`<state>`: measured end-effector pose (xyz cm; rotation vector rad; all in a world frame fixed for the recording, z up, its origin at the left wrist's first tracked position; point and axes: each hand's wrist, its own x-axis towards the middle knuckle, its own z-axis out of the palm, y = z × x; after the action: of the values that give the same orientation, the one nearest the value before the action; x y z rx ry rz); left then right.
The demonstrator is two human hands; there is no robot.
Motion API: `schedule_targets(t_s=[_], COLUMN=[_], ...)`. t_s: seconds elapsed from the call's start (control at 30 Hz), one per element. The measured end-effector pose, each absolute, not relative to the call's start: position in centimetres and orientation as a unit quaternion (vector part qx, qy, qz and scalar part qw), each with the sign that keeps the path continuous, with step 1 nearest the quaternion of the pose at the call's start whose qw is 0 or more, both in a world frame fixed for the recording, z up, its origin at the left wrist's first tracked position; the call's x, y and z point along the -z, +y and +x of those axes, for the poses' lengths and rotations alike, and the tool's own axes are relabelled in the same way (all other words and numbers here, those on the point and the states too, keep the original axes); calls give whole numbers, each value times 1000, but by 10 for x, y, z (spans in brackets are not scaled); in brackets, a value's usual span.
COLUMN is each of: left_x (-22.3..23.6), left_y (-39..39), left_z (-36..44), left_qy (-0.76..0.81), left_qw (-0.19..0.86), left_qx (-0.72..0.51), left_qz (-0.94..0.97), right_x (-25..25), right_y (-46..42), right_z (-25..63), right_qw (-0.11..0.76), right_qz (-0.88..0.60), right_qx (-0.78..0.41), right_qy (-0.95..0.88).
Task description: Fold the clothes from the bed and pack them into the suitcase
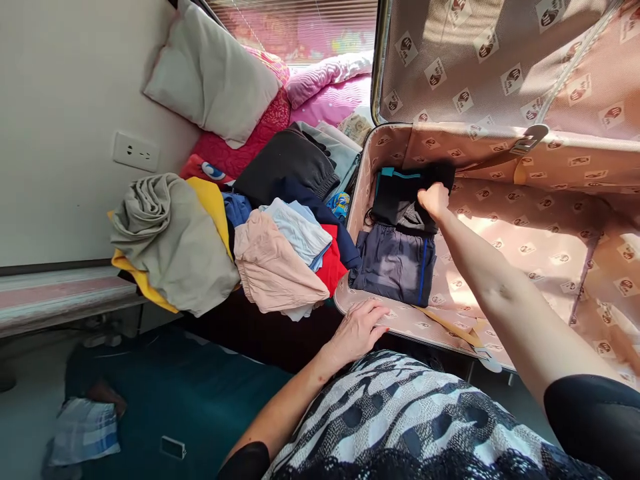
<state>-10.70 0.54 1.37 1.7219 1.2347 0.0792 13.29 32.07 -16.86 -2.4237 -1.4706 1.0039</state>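
My right hand (434,200) reaches into the open suitcase (515,247), its fingers closed on the edge of a black folded garment (395,193) at the back left. The fingertips are partly hidden. In front of that garment lie folded dark grey shorts (393,267) with a blue side stripe. My left hand (357,328) rests on the suitcase's near left rim, fingers stretched out, holding nothing. Left of it is a heap of clothes with a pale pink garment (280,260), a red piece (331,267) and light blue cloth (300,230).
The suitcase lid (450,60) stands raised behind. Yellow straps (450,327) lie along the near wall. A rolled khaki garment (170,240), dark trousers (287,167) and a grey pillow (215,73) are piled left. A wall socket (136,152) is beside them.
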Motion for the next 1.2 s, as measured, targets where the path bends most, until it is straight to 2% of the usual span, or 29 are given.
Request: schedule_targets(t_s=[0.23, 0.33, 0.43, 0.5, 0.7, 0.8, 0.93, 1.07, 1.2], left_x=[-14, -13, -12, -13, -12, -9, -10, -14, -15], left_y=[6, 6, 7, 8, 7, 4, 3, 11, 29], left_z=[-104, -103, -103, -103, -103, -102, -101, -101, -96], left_qy=[512, 508, 507, 507, 507, 510, 514, 507, 484], left_qw=[486, 480, 478, 481, 476, 475, 474, 524, 598], left_qx=[-37, -32, -20, -18, -9, -4, -2, -55, -180], left_qz=[708, 714, 717, 715, 718, 717, 715, 683, 613], right_x=[141, 129, 125, 126, 141, 157, 173, 163, 148], right_y=[311, 302, 293, 285, 270, 275, 286, 295, 308], right_z=[157, 148, 130, 122, 122, 119, 111, 119, 141], right_qw=[118, 170, 191, 177, 59, 17, 30, 54, 154], right_qz=[-810, -753, -662, -637, -655, -643, -657, -668, -800], right_qx=[-348, -362, -430, -425, -232, -210, -210, -273, -335], right_qy=[-458, -523, -584, -619, -717, -736, -724, -691, -473])
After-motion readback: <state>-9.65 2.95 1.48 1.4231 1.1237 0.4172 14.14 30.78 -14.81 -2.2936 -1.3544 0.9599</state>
